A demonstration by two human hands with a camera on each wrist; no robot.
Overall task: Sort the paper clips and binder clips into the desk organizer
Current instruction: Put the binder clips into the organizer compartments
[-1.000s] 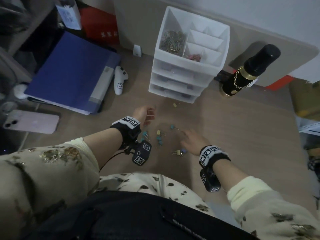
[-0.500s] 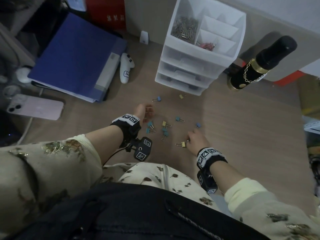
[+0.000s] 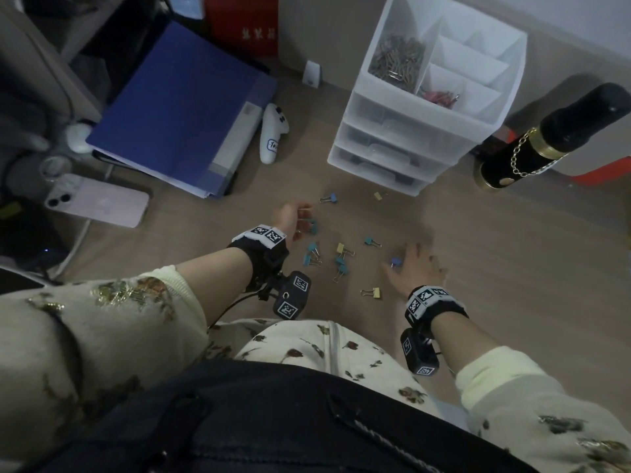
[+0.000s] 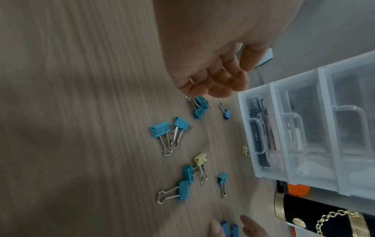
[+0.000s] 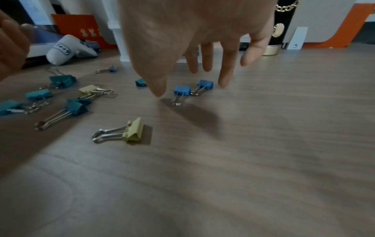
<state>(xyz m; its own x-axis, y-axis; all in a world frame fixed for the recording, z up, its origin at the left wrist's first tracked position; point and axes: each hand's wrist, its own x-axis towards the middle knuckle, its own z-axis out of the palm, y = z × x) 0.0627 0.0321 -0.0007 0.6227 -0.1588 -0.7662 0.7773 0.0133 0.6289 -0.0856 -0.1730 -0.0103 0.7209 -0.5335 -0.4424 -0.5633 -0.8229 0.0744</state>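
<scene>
Several teal, blue and yellow binder clips (image 3: 341, 264) lie scattered on the wooden desk (image 3: 512, 268). The white desk organizer (image 3: 386, 131) stands behind them, with paper clips (image 3: 397, 59) in its big top compartment and red clips (image 3: 438, 97) in a small one. My left hand (image 3: 292, 216) has curled fingers (image 4: 221, 83) pinching the wire handle of a teal binder clip (image 4: 199, 102). My right hand (image 3: 416, 264) hovers with fingers spread (image 5: 202, 52) just over two blue binder clips (image 5: 182, 90). A yellow clip (image 5: 134, 131) lies nearer to me.
A blue folder (image 3: 177, 107), a pink phone (image 3: 99, 203) and a white controller (image 3: 273, 138) lie at the left. A black bottle with a gold chain (image 3: 546, 138) lies right of the organizer, whose three drawers are closed.
My right hand has moved away from the yellow clip, forward and to the right, and spread over the blue clips. My left hand has stayed by the teal clips.
</scene>
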